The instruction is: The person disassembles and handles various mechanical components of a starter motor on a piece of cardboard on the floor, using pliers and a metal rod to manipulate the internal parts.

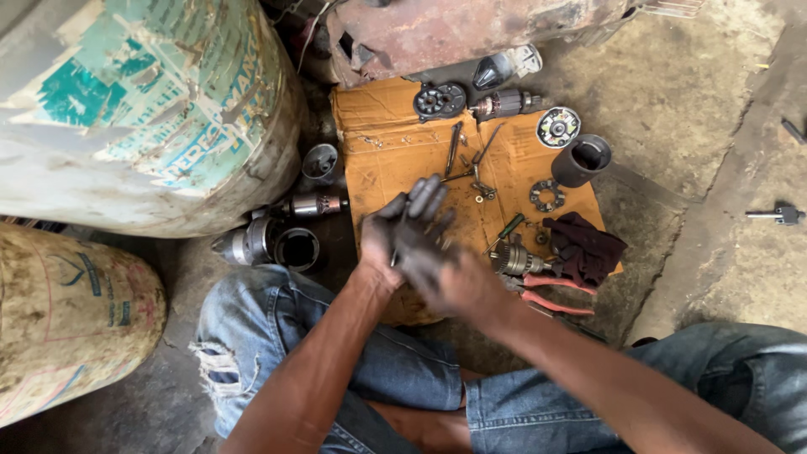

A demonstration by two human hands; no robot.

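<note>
My left hand [388,237] and my right hand [450,276] are black with grease and meet over a sheet of brown cardboard [378,160]. The left hand's fingers point up and away, and a thin metal rod [394,257] seems to run along its palm. My right hand is blurred and lies across the left hand's palm; whether it holds anything cannot be told. Just to the right of the hands lie a geared metal shaft [517,261], a green-handled screwdriver [510,225] and red-handled pliers [555,296].
On the cardboard lie a motor armature [504,103], a round end plate [439,101], a dark cylinder [582,160], wrenches [454,147] and a dark red rag [584,244]. Metal housings [296,248] sit at the left beside a large drum [143,109] and a sack [67,319].
</note>
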